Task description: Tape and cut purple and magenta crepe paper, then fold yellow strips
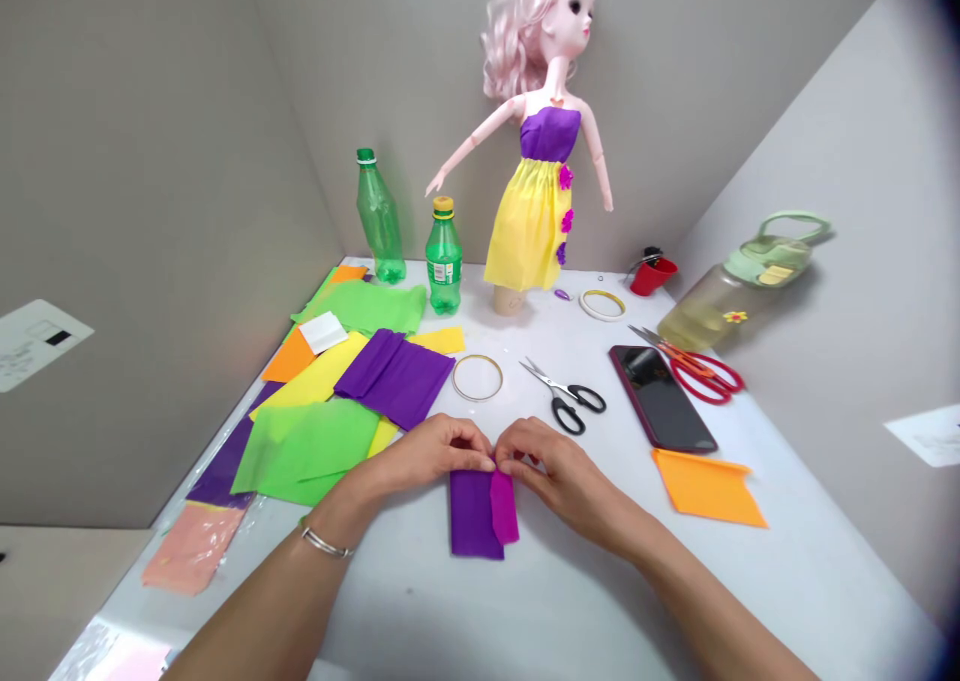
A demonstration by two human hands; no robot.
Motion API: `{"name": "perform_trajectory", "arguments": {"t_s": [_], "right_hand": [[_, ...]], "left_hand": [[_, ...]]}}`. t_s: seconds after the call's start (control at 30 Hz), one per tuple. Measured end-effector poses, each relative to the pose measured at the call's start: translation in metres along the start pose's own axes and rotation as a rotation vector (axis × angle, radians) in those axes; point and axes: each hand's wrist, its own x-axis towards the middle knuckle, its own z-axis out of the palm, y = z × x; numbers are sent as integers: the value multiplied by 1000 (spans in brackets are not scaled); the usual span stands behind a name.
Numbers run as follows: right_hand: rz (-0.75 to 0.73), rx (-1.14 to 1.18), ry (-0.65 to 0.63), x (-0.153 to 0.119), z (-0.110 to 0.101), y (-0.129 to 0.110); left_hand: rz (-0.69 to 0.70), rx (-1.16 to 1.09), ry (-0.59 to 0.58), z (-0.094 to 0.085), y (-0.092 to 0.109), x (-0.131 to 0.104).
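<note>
A small purple cloth piece [474,516] hangs or lies at the front middle of the table, with a narrow magenta strip [505,509] along its right side. My left hand [442,448] pinches the top edge of the purple piece between thumb and fingers. Close beside it, my right hand [541,458] pinches the top of the magenta strip, fingertips nearly touching the left ones. Behind the hands lie a bangle ring [478,358] and black-handled scissors [568,397] with slightly parted blades. A folded purple cloth [397,376] sits beyond my left hand.
Green cloth [307,451] and other coloured pieces cover the left side. A doll [529,211] and green bottles [444,271] stand at the back. To the right are a phone [664,401], red-handled scissors [705,373], orange cloth [709,488] and a tilted water bottle [720,301].
</note>
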Motion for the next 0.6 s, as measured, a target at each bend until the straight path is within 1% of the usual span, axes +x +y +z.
{"name": "perform_trajectory", "arguments": {"t_s": [0.23,0.6], "right_hand": [[-31,-35,12,0,2,4],[-52,-81,-3,-3,3,4]], "left_hand": [[33,152,-15,-1,6,-4],[48,197,-32,1,11,-6]]}}
